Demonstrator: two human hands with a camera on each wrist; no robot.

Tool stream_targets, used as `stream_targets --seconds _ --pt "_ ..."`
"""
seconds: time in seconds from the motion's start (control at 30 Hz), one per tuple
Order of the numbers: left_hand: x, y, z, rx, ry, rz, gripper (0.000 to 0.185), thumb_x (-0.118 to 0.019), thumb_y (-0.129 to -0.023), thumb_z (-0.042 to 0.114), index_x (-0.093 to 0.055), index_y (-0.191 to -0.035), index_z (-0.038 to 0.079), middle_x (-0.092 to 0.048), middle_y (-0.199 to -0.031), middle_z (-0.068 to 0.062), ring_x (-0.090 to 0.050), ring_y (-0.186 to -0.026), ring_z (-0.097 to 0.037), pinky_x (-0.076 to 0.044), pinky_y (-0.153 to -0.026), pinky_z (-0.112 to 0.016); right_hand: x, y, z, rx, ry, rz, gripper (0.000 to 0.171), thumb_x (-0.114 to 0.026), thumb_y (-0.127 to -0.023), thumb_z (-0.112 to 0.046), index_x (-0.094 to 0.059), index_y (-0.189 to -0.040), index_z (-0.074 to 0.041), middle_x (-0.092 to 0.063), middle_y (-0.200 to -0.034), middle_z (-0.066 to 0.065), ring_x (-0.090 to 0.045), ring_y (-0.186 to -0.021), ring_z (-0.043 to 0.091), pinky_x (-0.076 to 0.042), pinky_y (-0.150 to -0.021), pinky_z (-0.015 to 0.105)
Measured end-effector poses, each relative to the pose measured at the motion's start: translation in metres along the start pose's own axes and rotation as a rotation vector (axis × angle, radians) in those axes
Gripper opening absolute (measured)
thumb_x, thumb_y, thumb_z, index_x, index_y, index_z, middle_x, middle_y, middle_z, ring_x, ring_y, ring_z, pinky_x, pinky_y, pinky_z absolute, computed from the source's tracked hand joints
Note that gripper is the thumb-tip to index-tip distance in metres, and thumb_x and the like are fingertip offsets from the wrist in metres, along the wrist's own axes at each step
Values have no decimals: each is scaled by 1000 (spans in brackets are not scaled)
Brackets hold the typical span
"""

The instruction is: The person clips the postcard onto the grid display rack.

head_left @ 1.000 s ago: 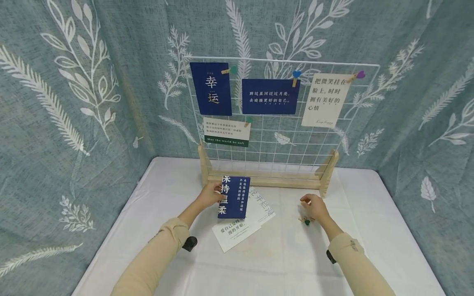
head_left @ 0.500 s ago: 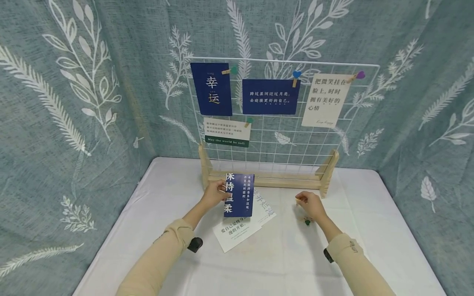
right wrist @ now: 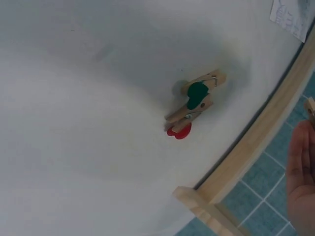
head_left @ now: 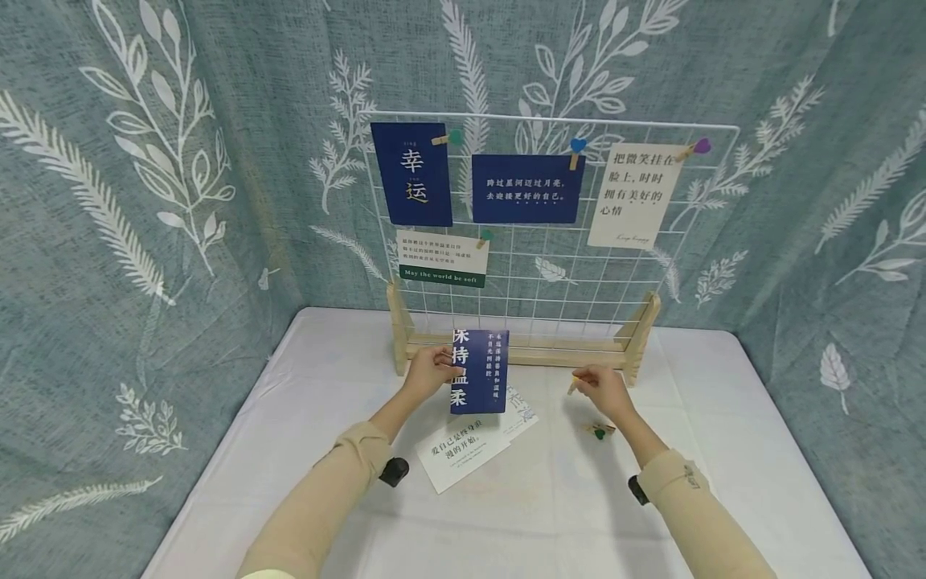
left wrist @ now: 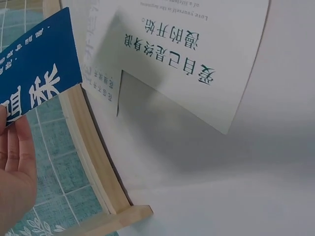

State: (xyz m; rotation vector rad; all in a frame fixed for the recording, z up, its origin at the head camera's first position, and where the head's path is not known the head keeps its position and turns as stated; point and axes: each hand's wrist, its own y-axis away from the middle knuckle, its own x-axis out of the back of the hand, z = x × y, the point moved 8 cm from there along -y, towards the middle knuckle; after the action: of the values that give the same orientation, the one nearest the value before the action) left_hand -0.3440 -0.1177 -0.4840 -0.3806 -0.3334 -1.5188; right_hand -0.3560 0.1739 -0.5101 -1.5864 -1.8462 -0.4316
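My left hand pinches a dark blue card with white lettering by its left edge, upright above the table. In the left wrist view, the fingers sit at the edge of the blue card. A small wooden clothespin with a bit of yellow is pinched in the fingertips of my right hand. Only part of that clothespin shows in the right wrist view. Under the raised card lie two overlapping white cards, the front white card and the rear white card.
Behind the hands stands a white wire grid on a wooden base. Several cards hang there by heart clothespins, among them a blue card. Loose clothespins with a green heart and a red heart lie near my right hand.
The left hand has carried the blue card right and a little up toward the grid. My right hand has lifted a clothespin off the pile and shifted slightly left.
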Motion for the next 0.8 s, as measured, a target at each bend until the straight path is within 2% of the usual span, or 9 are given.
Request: stream_targets --seconds 0.17,0.37,0.63,0.8 --pt "-3 -4 8 -15 0 17 28 -67 -82 -4 -59 -108 -10 -66 -99 -27 -67 -89 -34 -59 -71 -31 4 -5 -5 24 -31 15 24 -59 -88 4 -61 -110 14 -66 -97 29 -67 -87 39 -57 -75 40" --pt "-7 -11 20 -58 0 39 22 -67 -81 -6 -61 -101 -9 -68 -96 -26 -68 -86 -33 -59 -69 -31 14 -10 -11 51 -80 68 22 -59 -89 3 -62 -108 14 -66 -101 30 -65 -93 41 -57 -78 40" --pt "-9 -18 37 -95 45 50 19 -67 -80 -8 -60 -97 -10 -64 -91 -24 -67 -87 -35 -59 -69 -30 29 -19 -23 83 -71 114 21 -60 -89 2 -63 -106 13 -66 -99 28 -65 -91 39 -56 -80 41" --pt "-7 -24 44 -106 22 67 24 -67 -81 -6 -60 -104 -11 -63 -95 -24 -66 -89 -37 -59 -70 -30 36 -27 -35 109 -70 115 23 -60 -90 -3 -63 -108 11 -67 -101 28 -65 -92 39 -55 -82 44"
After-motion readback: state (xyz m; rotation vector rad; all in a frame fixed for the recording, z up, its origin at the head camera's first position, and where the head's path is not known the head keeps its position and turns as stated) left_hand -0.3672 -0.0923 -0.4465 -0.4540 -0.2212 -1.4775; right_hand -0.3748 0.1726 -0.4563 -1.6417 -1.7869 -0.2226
